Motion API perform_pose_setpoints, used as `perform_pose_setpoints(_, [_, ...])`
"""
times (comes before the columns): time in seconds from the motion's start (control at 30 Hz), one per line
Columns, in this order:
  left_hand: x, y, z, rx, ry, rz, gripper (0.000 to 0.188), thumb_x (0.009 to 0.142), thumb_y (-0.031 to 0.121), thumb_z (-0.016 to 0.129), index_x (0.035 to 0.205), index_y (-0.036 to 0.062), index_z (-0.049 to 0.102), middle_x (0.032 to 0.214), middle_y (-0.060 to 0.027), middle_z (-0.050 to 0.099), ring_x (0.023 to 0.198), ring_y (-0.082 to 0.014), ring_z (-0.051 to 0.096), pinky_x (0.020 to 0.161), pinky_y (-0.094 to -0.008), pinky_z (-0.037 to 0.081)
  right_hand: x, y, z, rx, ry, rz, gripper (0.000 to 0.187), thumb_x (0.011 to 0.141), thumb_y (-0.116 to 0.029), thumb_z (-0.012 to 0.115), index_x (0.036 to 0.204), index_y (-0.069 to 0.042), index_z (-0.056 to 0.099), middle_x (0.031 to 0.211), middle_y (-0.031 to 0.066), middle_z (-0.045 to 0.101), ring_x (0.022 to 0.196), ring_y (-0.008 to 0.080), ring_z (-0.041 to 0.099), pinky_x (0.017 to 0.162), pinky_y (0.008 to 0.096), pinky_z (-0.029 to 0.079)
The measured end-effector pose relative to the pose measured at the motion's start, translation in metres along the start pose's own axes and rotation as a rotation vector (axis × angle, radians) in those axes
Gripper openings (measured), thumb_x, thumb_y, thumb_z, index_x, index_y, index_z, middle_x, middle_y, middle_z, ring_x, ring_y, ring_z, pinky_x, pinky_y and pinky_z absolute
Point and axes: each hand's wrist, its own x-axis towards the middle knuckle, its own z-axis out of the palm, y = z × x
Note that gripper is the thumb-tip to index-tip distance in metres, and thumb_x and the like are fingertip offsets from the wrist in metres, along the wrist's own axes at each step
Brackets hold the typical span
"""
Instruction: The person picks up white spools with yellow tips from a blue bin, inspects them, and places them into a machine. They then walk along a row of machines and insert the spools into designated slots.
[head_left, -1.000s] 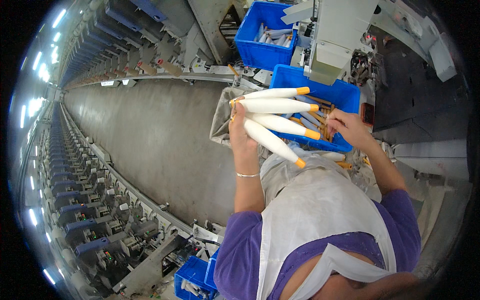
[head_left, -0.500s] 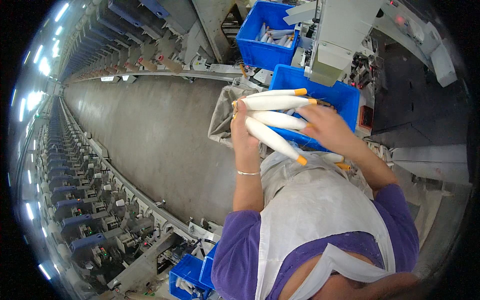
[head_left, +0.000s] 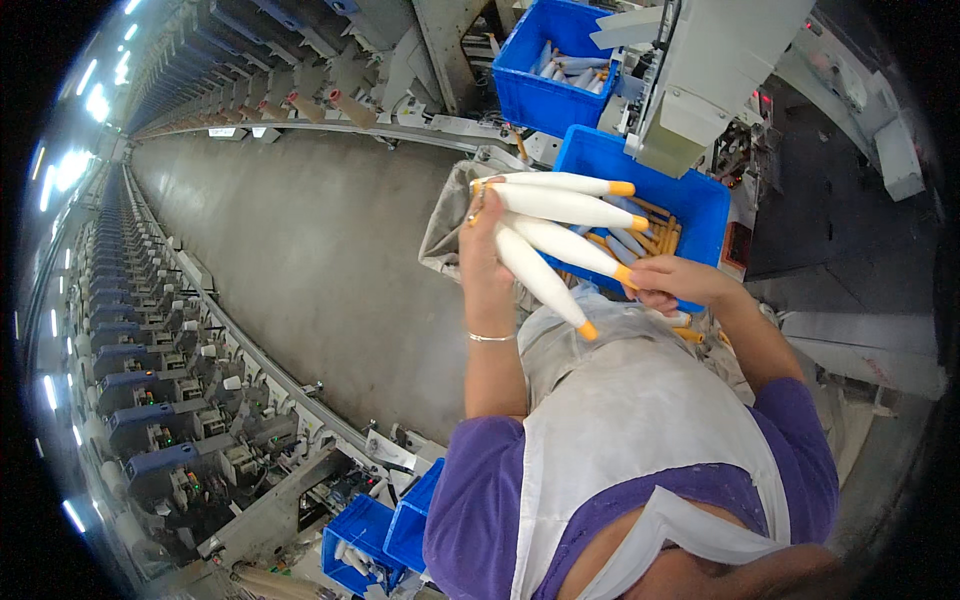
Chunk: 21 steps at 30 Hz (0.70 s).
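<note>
Clasping white bobbins (head_left: 568, 205) is the left grip (head_left: 484, 258) (right grip (head_left: 674, 284) seemingly pinching one tip (head_left: 624, 275)).

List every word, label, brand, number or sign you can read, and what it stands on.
None can be read.
White spindle-shaped yarn bobbins with yellow tips: no legible print.
Blue rectangular plastic crate: no legible print.
Small dark red-edged box: any marking too small and blurred.
</note>
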Motion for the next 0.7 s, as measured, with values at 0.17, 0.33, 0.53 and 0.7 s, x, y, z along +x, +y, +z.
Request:
perform_pose_setpoints(0.17, [0.005,0.002,0.002,-0.033,0.076,0.053,0.035,0.085,0.026,0.06,0.107,0.0013,0.052,0.1,-0.0116,0.056,0.093,-0.0207,0.056,0.081,-0.0348,0.048,-0.034,0.021,-0.022,-0.124,0.264,-0.203,0.022,0.089,-0.019,0.051,0.077,-0.002,0.056,0.061,-0.0003,0.047,0.051,0.0075,0.046,0.047,0.0225,0.038])
perform_pose_setpoints(0.33, [0.013,0.008,-0.011,-0.037,0.103,0.112,0.036,0.083,0.026,0.062,0.107,0.0004,0.052,0.1,-0.0117,0.056,0.093,-0.0226,0.056,0.079,-0.0374,0.05,-0.052,0.077,-0.07,-0.432,0.701,-0.196,0.014,0.087,-0.016,0.054,0.086,-0.003,0.059,0.083,0.0059,0.054,0.071,0.0145,0.056,0.063,0.0277,0.046])
perform_pose_setpoints(0.53, [0.01,0.01,-0.007,-0.038,0.184,0.101,0.031,0.082,0.025,0.063,0.103,0.0046,0.055,0.099,-0.0087,0.055,0.092,-0.0218,0.054,0.08,-0.036,0.049,-0.053,0.073,-0.065,-0.725,1.223,-0.145,0.019,0.084,-0.013,0.054,0.101,-0.006,0.059,0.097,0.0113,0.058,0.088,0.024,0.057,0.078,0.0342,0.045])
perform_pose_setpoints(0.7, [0.009,0.009,0.001,0.018,0.179,0.103,0.03,0.083,0.025,0.062,0.104,0.0042,0.055,0.1,-0.0084,0.054,0.093,-0.0215,0.054,0.081,-0.0356,0.048,-0.033,0.01,-0.004,-0.915,1.022,-0.535,0.021,0.084,-0.012,0.054,0.102,-0.005,0.058,0.101,0.0119,0.058,0.094,0.027,0.055,0.081,0.0333,0.044])
